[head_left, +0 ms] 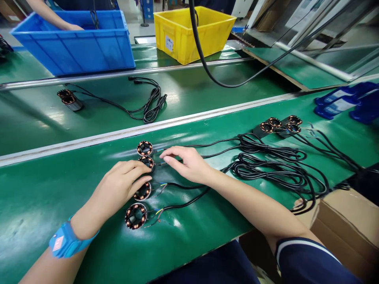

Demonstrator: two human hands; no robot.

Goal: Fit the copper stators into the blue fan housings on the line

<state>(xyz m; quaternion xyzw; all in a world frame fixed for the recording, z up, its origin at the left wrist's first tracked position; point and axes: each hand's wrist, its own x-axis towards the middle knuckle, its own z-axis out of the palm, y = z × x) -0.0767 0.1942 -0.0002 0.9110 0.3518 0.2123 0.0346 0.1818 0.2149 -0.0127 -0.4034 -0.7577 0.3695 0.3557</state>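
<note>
Several ring-shaped motor stators with copper windings stand in a row on the green bench. My left hand [126, 181] is closed with its fingertips on the second stator from the back [147, 161], partly covering it. My right hand [189, 163] is just right of that stator, thumb and forefinger brought together by its thin wires; whatever lies between the tips is hidden. Behind is the rearmost stator [145, 148]. Nearer me are another stator [142, 192] and the front stator [136, 216], with coloured lead ends [160, 211] joining black cable. A blue wrist strap [66, 241] circles my left wrist.
Coiled black cables [269, 173] lie at right, below more stators [271, 125]. Across a metal rail, one stator [70, 100] lies with its cable [154, 102]. A co-worker's hand [72, 27] reaches into a blue bin [89, 51] beside a yellow bin [189, 39]. A cable loop [225, 85] hangs overhead.
</note>
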